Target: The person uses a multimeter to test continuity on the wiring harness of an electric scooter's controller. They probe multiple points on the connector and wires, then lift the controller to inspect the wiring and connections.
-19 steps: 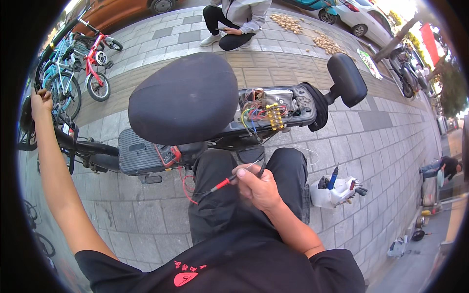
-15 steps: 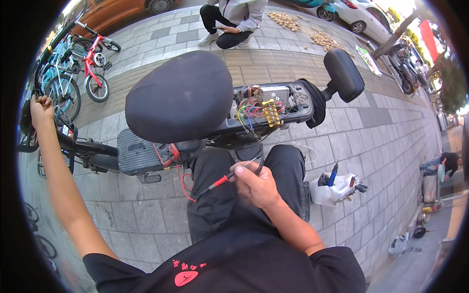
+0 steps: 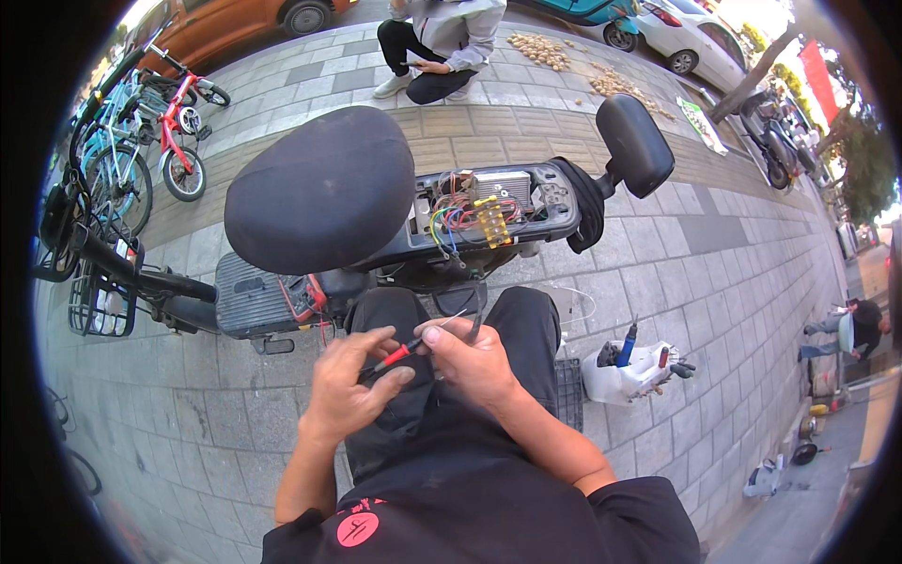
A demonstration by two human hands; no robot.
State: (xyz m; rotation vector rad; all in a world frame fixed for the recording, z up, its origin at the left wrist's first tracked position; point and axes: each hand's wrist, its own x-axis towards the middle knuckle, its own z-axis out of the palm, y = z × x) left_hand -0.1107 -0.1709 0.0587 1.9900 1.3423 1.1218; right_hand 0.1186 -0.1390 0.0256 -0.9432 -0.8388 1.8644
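Mid-job, by the look of it: red-handled probe (image 3: pixel 396 354) pinched at picture centre, over the lap, between both hands. Left hand (image 3: pixel 352 390) closed round the red handle from 8 o'clock; right hand (image 3: pixel 470 362) gripping the thin metal tip end from 3 o'clock, fingers curled tight, a second dark tool (image 3: pixel 476 324) poking up past the knuckles. Red lead (image 3: pixel 324 331) running off toward 11 o'clock to the red multimeter (image 3: pixel 303 299) on the footboard. At 12 o'clock, electric scooter (image 3: pixel 395 235) with rear cover already off: controller bay (image 3: pixel 489 202) open, coloured wiring (image 3: pixel 451 218) and yellow connectors (image 3: pixel 492 222) exposed and loose. Nothing reconnected, cover not back on; likely testing ahead, then reassembly. At 3 o'clock, white tool caddy (image 3: pixel 631 371) on the paving. Far 12 o'clock, squatting person (image 3: pixel 440 42); 10 o'clock, parked bicycles (image 3: pixel 141 141).
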